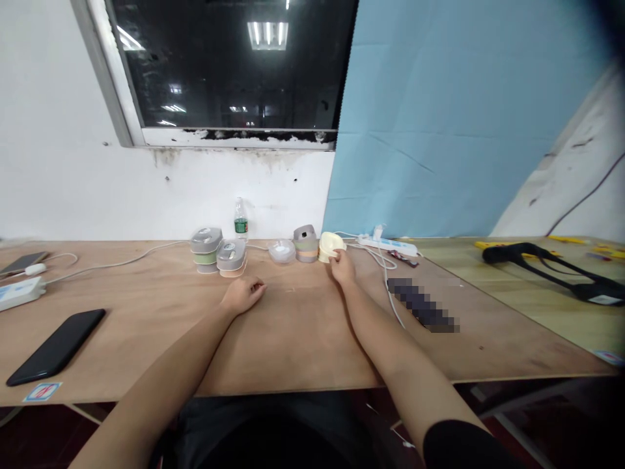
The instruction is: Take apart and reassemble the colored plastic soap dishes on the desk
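Observation:
My right hand (342,267) reaches to the far side of the wooden table (303,332) and its fingers grip the rim of a pale yellow container (331,246) tilted on its side. My left hand (243,293) rests on the table with its fingers loosely curled and nothing in it. Just beyond it stand small lidded containers: a grey-and-green stack (206,249), a grey-and-orange one (231,258), a clear round one (282,251) and a grey one (305,243).
A water bottle (241,220) stands by the wall. A white power strip (389,245) with cables lies right of the containers. A black phone (56,346) lies at the left front, another phone (22,263) and white charger (19,292) behind it. Black straps (551,268) lie far right.

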Tool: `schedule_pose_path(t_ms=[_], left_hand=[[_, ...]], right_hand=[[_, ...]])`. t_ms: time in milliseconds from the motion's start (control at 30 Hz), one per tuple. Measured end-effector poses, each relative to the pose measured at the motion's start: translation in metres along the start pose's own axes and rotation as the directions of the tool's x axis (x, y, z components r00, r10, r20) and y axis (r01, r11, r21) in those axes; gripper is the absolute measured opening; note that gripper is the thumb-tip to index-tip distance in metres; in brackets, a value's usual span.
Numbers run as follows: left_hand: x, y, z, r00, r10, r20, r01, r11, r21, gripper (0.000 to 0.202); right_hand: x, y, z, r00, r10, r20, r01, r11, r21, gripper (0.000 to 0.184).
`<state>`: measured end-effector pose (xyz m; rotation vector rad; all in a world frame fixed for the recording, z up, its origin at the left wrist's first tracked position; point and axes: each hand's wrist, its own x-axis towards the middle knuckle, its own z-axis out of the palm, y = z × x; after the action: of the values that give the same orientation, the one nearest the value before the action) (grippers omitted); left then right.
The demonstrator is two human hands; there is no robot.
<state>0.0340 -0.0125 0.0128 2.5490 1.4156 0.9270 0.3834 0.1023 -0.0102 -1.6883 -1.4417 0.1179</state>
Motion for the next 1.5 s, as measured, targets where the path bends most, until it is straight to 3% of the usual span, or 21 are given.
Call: schedule_pose_path(t_ms=[200,333,500,667,867,1033,1100,1167,1267,1433,1500], left_hand=[[0.000,-0.002,-0.003,0.999,-0.041,0.011,0.042,0.999,-0.026,0.030],[0.001,-0.003,-0.004,0.999,-0.049,0.007,0.049,0.998,-0.033,0.031],[0.002,-0.008,-0.005,0.997,-0.080,-0.021,0.079,0.995,-0.053,0.035],[0.004,-0.015,-0.002,0.985,-0.164,-0.059,0.155,0.980,-0.127,0.045],[0.006,-0.022,0.007,0.943,-0.312,-0.117,0.281,0.933,-0.226,0.058],[0.005,-0.016,0.006,0.981,-0.179,-0.074,0.156,0.956,-0.247,0.056],[0.005,-0.015,0.007,0.990,-0.138,-0.012,0.134,0.978,-0.162,0.051],[0.005,-0.015,0.008,0.991,-0.130,0.022,0.131,0.990,-0.050,0.045],[0.005,-0.016,0.011,0.997,-0.071,0.018,0.070,0.997,0.019,0.035],[0.005,-0.013,0.007,1.000,0.006,0.005,-0.006,1.000,0.011,0.035],[0.006,-0.011,0.006,0.999,0.018,0.031,-0.019,1.000,0.010,0.037]], right_hand=[[-0.001,-0.004,-0.004,0.997,0.030,-0.073,-0.022,0.993,0.112,0.040],[-0.006,-0.015,-0.011,0.979,0.057,-0.196,-0.027,0.988,0.151,0.047],[-0.025,-0.040,-0.018,0.955,-0.026,-0.296,0.088,0.976,0.200,0.050],[-0.048,-0.063,-0.008,0.948,-0.288,-0.134,0.310,0.930,0.197,0.049],[-0.070,-0.080,0.005,0.861,-0.500,0.091,0.492,0.865,0.097,0.041],[-0.080,-0.092,0.009,0.749,-0.582,0.316,0.587,0.804,0.088,0.028],[-0.083,-0.096,0.011,0.689,-0.595,0.412,0.609,0.785,0.114,0.021],[-0.084,-0.098,0.013,0.659,-0.592,0.464,0.615,0.779,0.122,0.021],[-0.083,-0.101,0.014,0.700,-0.563,0.440,0.587,0.804,0.097,0.030],[-0.056,-0.099,0.009,0.883,-0.417,0.216,0.431,0.902,-0.019,0.041],[-0.035,-0.098,0.007,0.929,-0.338,0.148,0.352,0.932,-0.081,0.045]])
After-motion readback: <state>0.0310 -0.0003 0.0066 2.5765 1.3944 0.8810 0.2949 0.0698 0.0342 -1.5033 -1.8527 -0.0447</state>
